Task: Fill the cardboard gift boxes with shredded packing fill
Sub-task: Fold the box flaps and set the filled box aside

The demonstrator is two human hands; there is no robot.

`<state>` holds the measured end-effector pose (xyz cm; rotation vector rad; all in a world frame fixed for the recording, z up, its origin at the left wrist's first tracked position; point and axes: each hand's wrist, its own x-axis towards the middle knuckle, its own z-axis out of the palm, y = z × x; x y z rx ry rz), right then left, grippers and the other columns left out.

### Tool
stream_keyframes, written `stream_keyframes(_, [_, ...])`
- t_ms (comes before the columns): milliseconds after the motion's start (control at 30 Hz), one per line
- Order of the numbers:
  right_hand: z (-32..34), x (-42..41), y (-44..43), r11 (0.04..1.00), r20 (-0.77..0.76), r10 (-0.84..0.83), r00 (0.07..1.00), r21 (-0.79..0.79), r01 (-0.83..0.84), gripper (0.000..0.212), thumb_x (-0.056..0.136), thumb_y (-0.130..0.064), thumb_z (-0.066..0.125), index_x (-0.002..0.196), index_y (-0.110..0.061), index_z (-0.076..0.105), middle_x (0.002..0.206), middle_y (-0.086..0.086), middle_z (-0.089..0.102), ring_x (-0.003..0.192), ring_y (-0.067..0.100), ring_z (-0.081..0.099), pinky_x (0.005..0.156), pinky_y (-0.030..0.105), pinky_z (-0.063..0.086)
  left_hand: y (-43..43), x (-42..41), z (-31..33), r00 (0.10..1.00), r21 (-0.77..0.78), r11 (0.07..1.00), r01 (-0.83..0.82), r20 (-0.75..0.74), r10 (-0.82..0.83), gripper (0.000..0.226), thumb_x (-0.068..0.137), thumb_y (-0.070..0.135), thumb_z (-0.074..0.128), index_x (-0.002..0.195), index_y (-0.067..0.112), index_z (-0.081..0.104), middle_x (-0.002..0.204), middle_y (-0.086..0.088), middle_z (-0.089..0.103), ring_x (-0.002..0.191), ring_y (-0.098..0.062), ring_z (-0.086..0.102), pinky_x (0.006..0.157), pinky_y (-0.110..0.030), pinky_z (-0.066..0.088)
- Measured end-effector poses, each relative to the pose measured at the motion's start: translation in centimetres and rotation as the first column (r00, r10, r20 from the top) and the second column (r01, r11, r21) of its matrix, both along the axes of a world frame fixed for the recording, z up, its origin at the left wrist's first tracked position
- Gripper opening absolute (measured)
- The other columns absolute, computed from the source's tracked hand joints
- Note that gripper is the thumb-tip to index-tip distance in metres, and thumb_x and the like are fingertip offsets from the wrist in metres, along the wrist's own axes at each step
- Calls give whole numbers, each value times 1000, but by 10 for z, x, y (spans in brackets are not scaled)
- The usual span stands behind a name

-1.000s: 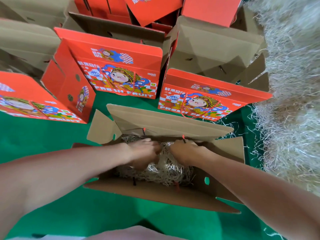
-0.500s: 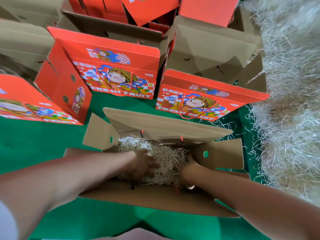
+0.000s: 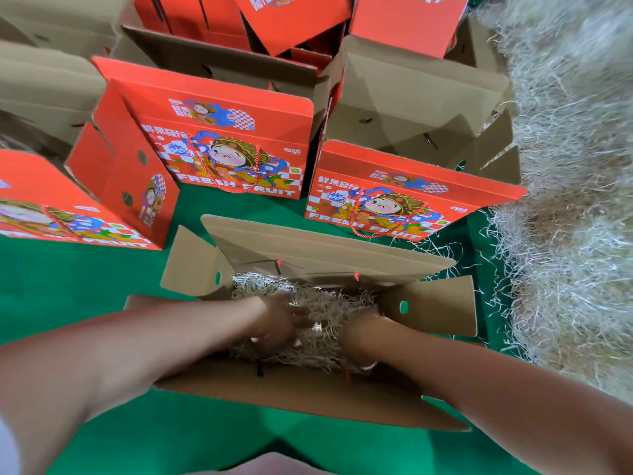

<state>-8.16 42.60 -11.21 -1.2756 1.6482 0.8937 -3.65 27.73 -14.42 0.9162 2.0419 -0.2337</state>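
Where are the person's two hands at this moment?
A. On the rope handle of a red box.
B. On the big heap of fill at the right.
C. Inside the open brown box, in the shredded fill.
C: the left hand and the right hand are both down in the open box, among the shredded fill.

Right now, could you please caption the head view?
Left hand and right hand reach into shredded fill inside an open cardboard box.
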Motion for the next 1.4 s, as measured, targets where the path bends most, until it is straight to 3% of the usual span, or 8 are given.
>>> stream_keyframes(167, [-7,-5,3,971,-50,-179,983,-167,168,34,92,-8,46,125,-4,53,131,16,50,116,32,52,90,41,47,-13,-10,36,882,222,861,-458,-3,471,35,91,6,47,125,9,53,135,-12,46,124,-27,41,107,-40,33])
stream_keyframes(333, [-3,-8,-6,887,18,-214,977,-415,202,41,89,-3,45,127,-16,52,130,16,48,118,35,50,88,43,45,-37,-6,47,887,-229,865,-446,12,461,17,88,-3,49,100,-3,61,87,-11,55,76,-24,54,57,-29,44])
stream_keyframes(533, [-27,3,-5,932,89,-242,966,-257,257,47,100,-36,34,146,-36,23,157,1,-3,143,31,-6,113,47,-4,-36,21,15,959,-397,916,-48,237,153,41,97,15,39,136,3,41,140,-18,41,127,-32,42,99,-41,42])
stream_keyframes(700, [-10,-1,-5,908,77,-199,977,-360,214,37,95,-17,46,129,-25,56,146,10,35,132,32,33,106,44,33,-34,18,12,969,-289,931,-224,37,244,32,93,6,46,123,-2,53,126,-18,53,107,-29,56,81,-35,47])
stream_keyframes(800, [1,-2,-8,862,98,-239,966,-436,258,45,90,-6,48,129,-27,54,146,10,32,130,34,36,102,45,39,-36,6,15,936,-56,950,-308,-199,292,47,90,3,47,136,6,40,143,-14,33,131,-30,34,106,-40,32])
stream_keyframes(933, [16,-10,0,870,25,-299,954,-403,283,48,89,-9,46,134,-26,46,139,9,43,126,29,44,97,42,45,-36,5,22,947,-326,893,-310,-27,319,48,90,3,48,137,1,41,146,-16,33,125,-26,40,101,-36,35])
stream_keyframes(1200, [82,-9,35,499,194,-548,814,-705,504,42,95,-21,46,137,-30,43,141,-3,43,127,20,43,108,35,34,-41,9,78,712,224,744,-629,-219,667,27,95,31,47,118,20,56,125,-4,53,110,-23,51,89,-38,46])
stream_keyframes(1400, [108,4,60,39,229,-662,713,-940,338,15,82,-1,61,94,-10,60,97,5,57,74,23,61,67,35,50,-66,54,127,405,597,652,-468,-511,758,9,84,13,65,92,17,65,99,0,61,90,-24,58,82,-32,46])
